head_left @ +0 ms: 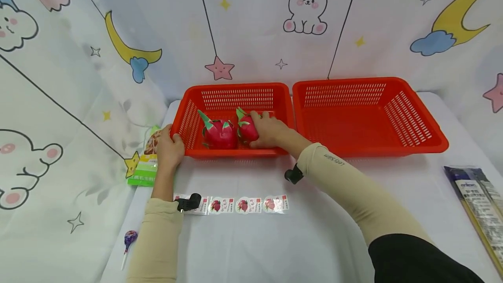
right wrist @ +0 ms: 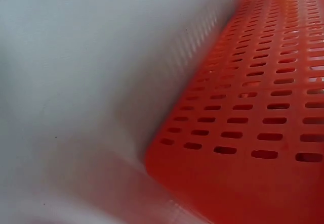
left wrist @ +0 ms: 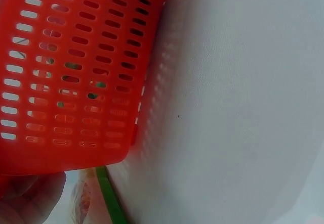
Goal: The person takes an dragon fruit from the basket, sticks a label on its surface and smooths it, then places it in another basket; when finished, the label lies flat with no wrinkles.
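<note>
Now the right hand (head_left: pixel 269 131) has fingers curled round a pink dragon fruit (head_left: pixel 246 132) — the left hand (head_left: pixel 170 147) clamps its own on a slotted red plastic basket (head_left: pixel 235 153).

Your beige-sleeved left arm (head_left: pixel 158 239) extends straight ahead, its bare left hand (head_left: pixel 170 148) curled in a grip; your beige-sleeved right arm (head_left: pixel 349 189) slants forward and leftward, bare right hand (head_left: pixel 270 132) gripping too.
</note>
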Tool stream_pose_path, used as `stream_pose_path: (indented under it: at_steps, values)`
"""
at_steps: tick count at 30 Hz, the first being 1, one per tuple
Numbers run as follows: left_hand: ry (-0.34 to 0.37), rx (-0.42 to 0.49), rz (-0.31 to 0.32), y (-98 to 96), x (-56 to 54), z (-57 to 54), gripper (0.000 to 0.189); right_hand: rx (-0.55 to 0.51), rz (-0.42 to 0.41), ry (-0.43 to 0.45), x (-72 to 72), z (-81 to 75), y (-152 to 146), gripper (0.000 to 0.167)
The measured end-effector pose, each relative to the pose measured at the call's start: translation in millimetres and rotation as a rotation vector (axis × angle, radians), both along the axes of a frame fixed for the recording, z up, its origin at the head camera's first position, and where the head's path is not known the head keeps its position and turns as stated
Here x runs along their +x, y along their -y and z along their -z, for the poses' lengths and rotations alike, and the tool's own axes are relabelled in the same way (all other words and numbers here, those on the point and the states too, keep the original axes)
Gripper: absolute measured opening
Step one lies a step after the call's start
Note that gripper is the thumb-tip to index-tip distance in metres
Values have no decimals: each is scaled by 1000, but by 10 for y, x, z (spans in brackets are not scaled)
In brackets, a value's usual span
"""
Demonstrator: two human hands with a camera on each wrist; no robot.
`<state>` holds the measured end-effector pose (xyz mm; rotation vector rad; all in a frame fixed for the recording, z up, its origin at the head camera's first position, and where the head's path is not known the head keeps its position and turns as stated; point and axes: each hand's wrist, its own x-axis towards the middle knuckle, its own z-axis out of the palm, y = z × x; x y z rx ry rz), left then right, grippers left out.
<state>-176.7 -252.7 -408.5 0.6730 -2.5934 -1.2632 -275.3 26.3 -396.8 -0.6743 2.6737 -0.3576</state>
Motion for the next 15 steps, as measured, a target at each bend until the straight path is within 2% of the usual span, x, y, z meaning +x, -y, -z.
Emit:
stream_pose_path:
  at_steps: [3,5,9,12,15]
  values:
    - [4,-7,3,20,6,18,55,-8,-3,-40,20,-22,-28,103]
    - [3,-11,2,37,6,30,55,-21,-5,-83,29,-93,-71,103]
    - [-2,-24,-8,55,4,45,54,-111,-10,-158,134,-376,-240,105]
    - [-24,-31,-3,43,-4,54,53,-194,-31,-210,354,-605,-445,107]
    - [-51,-39,0,17,-5,65,52,-254,-64,-230,673,-743,-664,107]
